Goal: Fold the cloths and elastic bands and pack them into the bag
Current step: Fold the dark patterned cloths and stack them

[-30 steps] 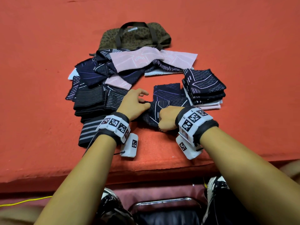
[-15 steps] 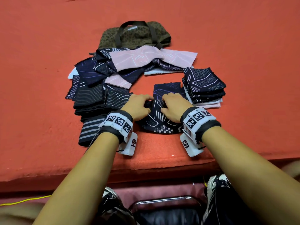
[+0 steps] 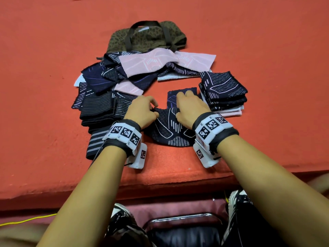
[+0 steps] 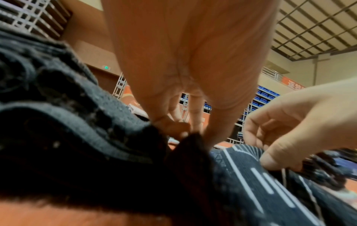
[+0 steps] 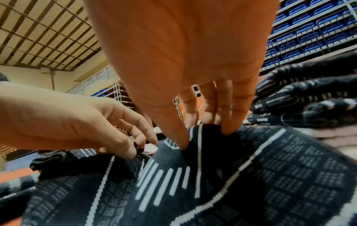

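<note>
Both hands work one dark patterned cloth [image 3: 167, 129] lying on the orange desk [image 3: 267, 41] near its front edge. Left hand [image 3: 142, 113] pinches a bunched fold of it between thumb and fingertips. Right hand [image 3: 190, 109] does likewise, thumb and fingers nipping a ridge of fabric. Folded stack [image 3: 224, 90] sits just right; the olive bag [image 3: 147, 36] lies behind the loose pile [image 3: 124, 73].

This looks like an indoor sports hall: tiered rows of blue plastic seats [image 5: 309, 30] rise behind grey metal railings [image 5: 115, 85], a gridded panel ceiling [image 4: 316, 27] spans high overhead, and a green exit sign [image 4: 105, 67] hangs on a brown wall [image 4: 86, 38].
</note>
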`<state>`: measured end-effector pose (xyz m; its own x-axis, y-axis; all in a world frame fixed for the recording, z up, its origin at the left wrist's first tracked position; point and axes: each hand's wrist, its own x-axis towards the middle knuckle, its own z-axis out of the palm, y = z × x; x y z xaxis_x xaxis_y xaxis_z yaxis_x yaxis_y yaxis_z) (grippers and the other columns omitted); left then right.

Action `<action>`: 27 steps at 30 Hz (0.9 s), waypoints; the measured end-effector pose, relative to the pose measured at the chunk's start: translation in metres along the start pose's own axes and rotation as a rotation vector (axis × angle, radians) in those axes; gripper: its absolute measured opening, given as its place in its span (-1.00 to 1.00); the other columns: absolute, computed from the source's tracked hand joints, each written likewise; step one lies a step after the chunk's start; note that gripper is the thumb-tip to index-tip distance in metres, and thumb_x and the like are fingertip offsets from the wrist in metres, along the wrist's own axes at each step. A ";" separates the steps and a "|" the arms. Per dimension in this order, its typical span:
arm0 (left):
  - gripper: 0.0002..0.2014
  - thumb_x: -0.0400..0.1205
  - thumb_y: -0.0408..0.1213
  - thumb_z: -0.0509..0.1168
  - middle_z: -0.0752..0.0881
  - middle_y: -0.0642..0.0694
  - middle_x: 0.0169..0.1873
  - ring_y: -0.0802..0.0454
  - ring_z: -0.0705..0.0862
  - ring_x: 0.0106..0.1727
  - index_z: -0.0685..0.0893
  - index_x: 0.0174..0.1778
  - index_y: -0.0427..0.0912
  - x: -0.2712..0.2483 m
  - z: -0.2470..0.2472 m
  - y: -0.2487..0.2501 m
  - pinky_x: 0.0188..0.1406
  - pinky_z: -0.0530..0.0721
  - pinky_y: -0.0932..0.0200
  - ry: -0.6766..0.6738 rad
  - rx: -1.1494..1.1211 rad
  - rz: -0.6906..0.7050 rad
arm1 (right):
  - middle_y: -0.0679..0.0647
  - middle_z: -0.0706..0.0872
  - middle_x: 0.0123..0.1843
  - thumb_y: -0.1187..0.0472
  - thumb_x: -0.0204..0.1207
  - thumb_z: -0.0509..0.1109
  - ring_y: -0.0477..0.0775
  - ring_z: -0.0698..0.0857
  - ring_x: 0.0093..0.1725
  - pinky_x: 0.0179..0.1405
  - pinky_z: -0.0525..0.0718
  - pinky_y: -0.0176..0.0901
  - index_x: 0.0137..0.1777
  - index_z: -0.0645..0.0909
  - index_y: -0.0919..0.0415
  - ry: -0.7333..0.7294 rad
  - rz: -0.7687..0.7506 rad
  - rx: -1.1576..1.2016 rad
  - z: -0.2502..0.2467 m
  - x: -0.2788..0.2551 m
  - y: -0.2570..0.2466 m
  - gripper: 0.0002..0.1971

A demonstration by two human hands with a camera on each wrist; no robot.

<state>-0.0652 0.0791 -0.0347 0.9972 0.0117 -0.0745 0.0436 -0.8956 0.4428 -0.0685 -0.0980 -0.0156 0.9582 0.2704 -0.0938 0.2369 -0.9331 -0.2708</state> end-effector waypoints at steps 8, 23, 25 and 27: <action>-0.75 0.45 0.03 0.41 0.74 -0.14 -0.05 -0.25 0.69 0.03 0.57 -0.14 -0.01 -0.001 0.002 -0.005 -0.06 0.62 0.04 0.004 0.227 -0.114 | 0.18 0.67 0.15 0.23 0.49 0.29 0.31 0.65 0.12 0.05 0.67 0.05 0.07 0.61 0.16 -0.074 -0.034 0.002 0.006 -0.004 -0.012 -0.81; -0.73 0.47 -0.36 0.44 0.70 -0.04 -0.33 0.02 0.64 -0.26 0.60 0.06 -0.16 -0.006 0.004 0.015 -0.22 0.54 0.20 -0.050 -0.235 -0.011 | 0.31 0.62 0.24 0.33 0.50 0.34 0.40 0.63 0.22 0.03 0.58 0.07 0.31 0.41 0.35 -0.136 -0.014 0.079 0.032 -0.002 -0.004 -0.61; -0.73 0.46 -0.38 0.43 0.68 -0.02 -0.38 0.05 0.62 -0.36 0.60 0.06 -0.16 -0.007 0.004 0.023 -0.24 0.63 0.15 -0.054 -0.350 0.038 | 0.30 0.64 0.20 0.32 0.48 0.34 0.38 0.64 0.20 0.00 0.58 0.05 0.29 0.42 0.33 -0.143 -0.018 0.093 0.031 -0.003 -0.003 -0.62; -0.71 0.46 -0.43 0.43 0.63 0.03 -0.43 0.12 0.58 -0.46 0.60 0.07 -0.16 -0.006 0.006 0.029 -0.33 0.62 0.13 -0.067 -0.478 0.073 | 0.28 0.66 0.16 0.30 0.46 0.34 0.37 0.64 0.17 -0.03 0.60 0.03 0.28 0.42 0.30 -0.153 -0.025 0.119 0.030 -0.005 -0.002 -0.61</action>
<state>-0.0706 0.0510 -0.0266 0.9932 -0.0857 -0.0783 0.0131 -0.5879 0.8089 -0.0781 -0.0904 -0.0431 0.9143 0.3347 -0.2281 0.2309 -0.8933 -0.3855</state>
